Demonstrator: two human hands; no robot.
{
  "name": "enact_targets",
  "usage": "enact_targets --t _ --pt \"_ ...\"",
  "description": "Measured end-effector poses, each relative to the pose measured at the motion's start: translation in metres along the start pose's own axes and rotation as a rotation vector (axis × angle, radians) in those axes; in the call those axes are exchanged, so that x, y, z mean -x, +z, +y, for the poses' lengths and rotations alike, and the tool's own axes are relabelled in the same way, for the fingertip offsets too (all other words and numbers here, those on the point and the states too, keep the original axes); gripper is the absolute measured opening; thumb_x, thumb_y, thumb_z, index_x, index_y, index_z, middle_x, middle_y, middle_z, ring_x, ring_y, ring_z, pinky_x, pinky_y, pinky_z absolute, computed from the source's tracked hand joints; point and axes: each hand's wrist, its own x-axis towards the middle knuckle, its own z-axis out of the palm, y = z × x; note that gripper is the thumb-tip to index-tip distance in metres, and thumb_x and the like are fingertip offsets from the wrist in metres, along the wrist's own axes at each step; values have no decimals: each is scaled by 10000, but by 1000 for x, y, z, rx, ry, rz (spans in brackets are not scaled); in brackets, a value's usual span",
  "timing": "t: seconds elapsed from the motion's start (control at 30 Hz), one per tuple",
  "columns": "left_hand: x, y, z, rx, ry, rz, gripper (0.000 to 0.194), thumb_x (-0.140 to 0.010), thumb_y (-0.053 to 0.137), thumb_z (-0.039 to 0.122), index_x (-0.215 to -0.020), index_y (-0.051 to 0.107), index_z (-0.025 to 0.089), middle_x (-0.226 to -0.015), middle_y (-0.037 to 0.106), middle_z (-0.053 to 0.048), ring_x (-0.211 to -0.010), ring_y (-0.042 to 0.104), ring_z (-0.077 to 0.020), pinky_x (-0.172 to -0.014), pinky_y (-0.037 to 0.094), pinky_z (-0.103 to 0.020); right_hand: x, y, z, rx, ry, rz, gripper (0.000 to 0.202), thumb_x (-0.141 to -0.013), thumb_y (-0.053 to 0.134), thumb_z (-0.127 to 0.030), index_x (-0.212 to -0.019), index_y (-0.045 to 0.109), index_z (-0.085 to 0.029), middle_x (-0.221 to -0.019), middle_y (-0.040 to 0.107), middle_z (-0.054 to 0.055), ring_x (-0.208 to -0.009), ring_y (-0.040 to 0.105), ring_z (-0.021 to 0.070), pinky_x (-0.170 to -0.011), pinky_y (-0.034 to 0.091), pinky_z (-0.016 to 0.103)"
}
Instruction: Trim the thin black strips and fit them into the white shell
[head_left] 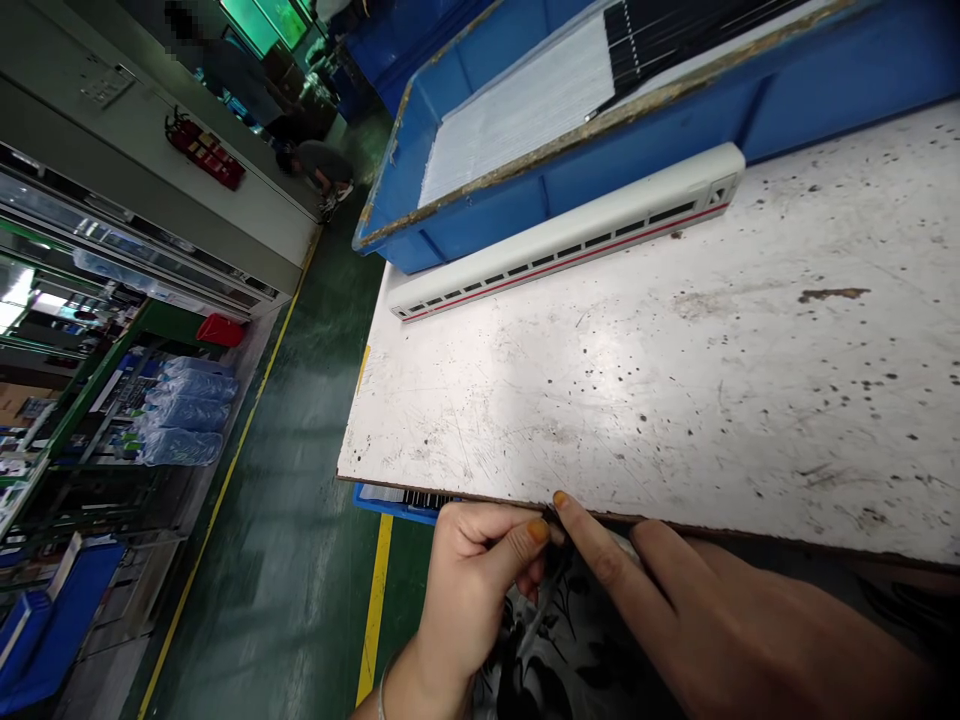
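At the table's near edge my left hand (480, 570) is closed in a pinch, thumb against the fingers. A small dark bit shows by its fingertips, too small to name. My right hand (697, 610) comes in from the right, its index finger stretched out to the table edge beside the left fingertips. Its other fingers are bent and partly hidden, and I see nothing held in it. Farther back on the white table (525, 400) lies a long white model train car (570, 235) with dark windows and a red stripe, apart from both hands.
Behind the train car stands a blue bin (480, 225) of white and black strips. Another blue bin (397, 505) shows below the table edge. Green floor with yellow lines runs left, past shelving and wrapped bundles (187, 410). Two people are in the background.
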Motion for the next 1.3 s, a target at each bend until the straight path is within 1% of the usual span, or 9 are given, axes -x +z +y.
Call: enact_targets --t 0.17,0.37,0.5,0.7,0.8,0.9,1.0,1.1,1.3 --pt "0 0 1 -4 -12 -2 439 -874 740 381 -506 628 168 -480 502 7 -479 409 -112 -507 287 -280 1 0 0 -8 0 -13 494 -992 468 -130 -1484 503 -102 -750 529 -32 -517 499 125 -462 320 295" --pt "1 1 1 -6 -2 7 461 -873 744 379 -489 596 170 -470 495 13 -470 404 -106 -503 284 -277 -1 -2 0 -16 14 -15 489 -987 460 -138 -1473 505 -103 -748 530 -34 -516 498 126 -462 323 298" --pt "0 1 2 -13 3 9 467 -876 740 388 -490 593 169 -464 494 14 -462 394 -100 -497 276 -274 -3 -4 0 -12 -11 -42 485 -998 468 -141 -1480 487 -89 -740 533 -33 -521 514 131 -451 338 298" --pt "0 2 5 -23 -3 -6 475 -882 736 397 -493 593 163 -468 499 8 -464 403 -98 -499 278 -268 -3 -5 0 -50 0 -59 465 -1028 380 -145 -1476 488 -85 -753 551 -14 -541 541 136 -454 366 297" --pt "0 1 6 1 -19 -7 490 -872 751 420 -489 591 159 -467 509 2 -460 419 -95 -503 291 -261 -2 -4 0 -34 3 -52 492 -994 444 -132 -1482 484 -84 -756 557 -22 -520 510 131 -458 358 303" --pt "0 -1 6 70 -47 -34 497 -850 773 461 -495 609 154 -454 520 -3 -437 439 -94 -482 299 -249 -1 -3 0 -25 21 -46 571 -933 492 -135 -1501 474 -82 -766 567 -25 -505 487 124 -437 324 296" --pt "-1 -2 6 151 -79 -44 489 -822 796 485 -507 629 151 -454 530 -4 -401 443 -91 -431 307 -234 1 -2 0 -51 39 -58 655 -857 521 -133 -1508 475 -79 -779 589 -16 -514 504 120 -437 318 277" --pt "0 -1 5 208 -93 -43 473 -816 799 497 -528 658 149 -448 529 0 -372 419 -85 -390 305 -224 2 0 -1 -84 68 -59 693 -830 560 -138 -1516 473 -95 -789 602 -15 -511 514 120 -413 293 282" --pt "1 -1 4 192 -98 -42 466 -832 786 505 -557 678 146 -434 520 4 -364 417 -85 -394 300 -228 3 3 3 -135 23 -96 730 -816 599 -187 -1530 470 -98 -786 580 -25 -456 502 108 -402 365 277"
